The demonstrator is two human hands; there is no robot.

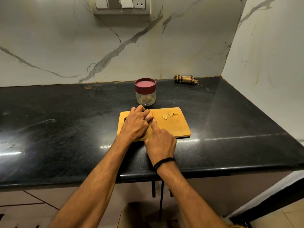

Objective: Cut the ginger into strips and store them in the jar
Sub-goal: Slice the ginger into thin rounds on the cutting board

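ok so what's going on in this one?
A person is cutting ginger on a wooden board on the counter. The left hand is curled over the piece being cut, hiding it; the right hand grips a knife, mostly hidden. A few slices lie at the board's far right. The jar behind the board has its lid on.

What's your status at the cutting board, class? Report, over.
Left hand curled on cutting board, hold hidden; right hand grips knife. Ginger slices not yet strips. Lid on jar, blocking storage.
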